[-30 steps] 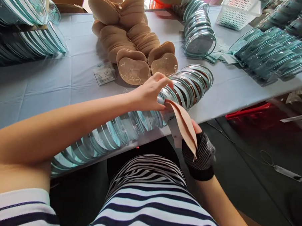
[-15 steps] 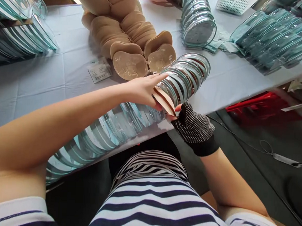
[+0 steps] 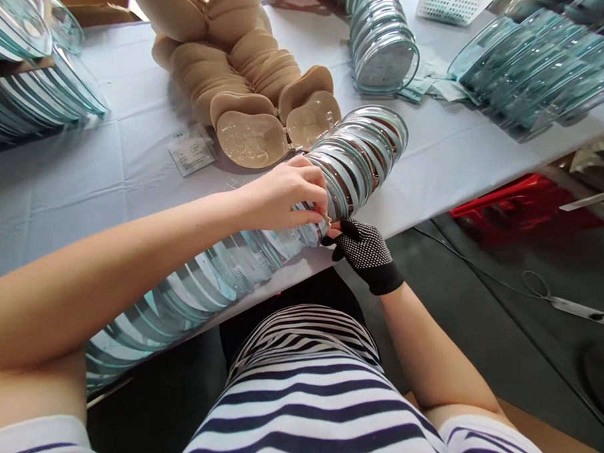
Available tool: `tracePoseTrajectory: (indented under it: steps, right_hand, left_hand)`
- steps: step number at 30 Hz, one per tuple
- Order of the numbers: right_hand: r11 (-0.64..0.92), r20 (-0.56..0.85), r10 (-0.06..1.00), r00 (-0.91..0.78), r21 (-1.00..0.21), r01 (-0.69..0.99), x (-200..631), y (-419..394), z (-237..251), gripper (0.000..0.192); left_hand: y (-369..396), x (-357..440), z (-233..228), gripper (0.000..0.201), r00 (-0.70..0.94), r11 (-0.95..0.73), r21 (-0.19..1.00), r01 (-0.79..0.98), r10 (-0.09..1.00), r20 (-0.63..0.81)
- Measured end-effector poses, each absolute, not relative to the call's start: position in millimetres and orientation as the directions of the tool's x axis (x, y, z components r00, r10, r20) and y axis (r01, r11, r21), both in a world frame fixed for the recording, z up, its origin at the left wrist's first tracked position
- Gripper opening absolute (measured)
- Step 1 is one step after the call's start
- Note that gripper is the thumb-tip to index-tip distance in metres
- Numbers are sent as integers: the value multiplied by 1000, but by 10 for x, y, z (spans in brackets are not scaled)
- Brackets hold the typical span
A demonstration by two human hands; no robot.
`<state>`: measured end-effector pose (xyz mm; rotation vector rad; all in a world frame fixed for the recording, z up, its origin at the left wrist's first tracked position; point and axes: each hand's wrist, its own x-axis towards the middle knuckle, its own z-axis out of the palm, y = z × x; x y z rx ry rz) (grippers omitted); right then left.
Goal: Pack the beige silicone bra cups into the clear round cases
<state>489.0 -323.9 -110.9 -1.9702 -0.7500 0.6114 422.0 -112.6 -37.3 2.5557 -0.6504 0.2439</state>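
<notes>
Clear plastic cases (image 3: 220,266) lie in a long overlapping row along the near edge of the table (image 3: 84,177). Both hands meet at the row's right part: the bare left hand (image 3: 283,195) curls its fingers over a case, pinching its edge, and the gloved right hand (image 3: 364,249) pinches the same spot from below. Beige pads (image 3: 248,84) lie stacked beyond, with further case stacks (image 3: 529,69) far right.
</notes>
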Motion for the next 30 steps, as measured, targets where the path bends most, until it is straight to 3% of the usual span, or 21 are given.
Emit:
tracePoseTrajectory:
  steps: [2,4,7,9,12,17,21,25,28,30]
  right_hand:
    - [-356,-86,676,732,-908,222,4883,-3239,-1159,24]
    - [-396,11,648,762,-849,350,4882,-3219,-1190,19]
    - [-454,-9,728,685,-756,472,4919,-3225,-1137,17]
    - [-411,-85,777,623,-818,401,4952,-3264,-1054,20]
    - [-281,-63,755,653,-931,235,4959,-3296,-961,26]
    - [-163,-58,742,668,-982,95,4887,-3167,-991,23]
    - [-308,1,709,705,-899,311,4901,-3072,-959,25]
    - [-375,67,807,587,-710,596,4974,-3056,-848,20]
    - [-377,92,813,575,-670,640,5006,-3086,-824,14]
    - [-339,130,788,602,-725,600,5015,-3112,-850,13]
  left_hand:
    - [-1117,4235,-378,11,870,-759,427,-491,-407,278]
    - [-1109,4239,-384,11,871,-760,425,-491,-410,271]
    - [-1115,4227,-386,14,862,-763,402,-505,-425,275]
    - [-1126,4219,-383,14,855,-767,383,-516,-436,280]
    - [-1134,4221,-377,9,859,-774,374,-510,-433,274]
    - [-1109,4232,-367,6,870,-774,398,-492,-433,234]
    - [-1092,4218,-357,9,871,-774,400,-491,-443,212]
    - [-1103,4193,-353,7,870,-784,379,-492,-438,225]
    - [-1115,4186,-352,8,859,-786,348,-511,-457,229]
    - [-1120,4187,-343,10,849,-785,323,-529,-482,219]
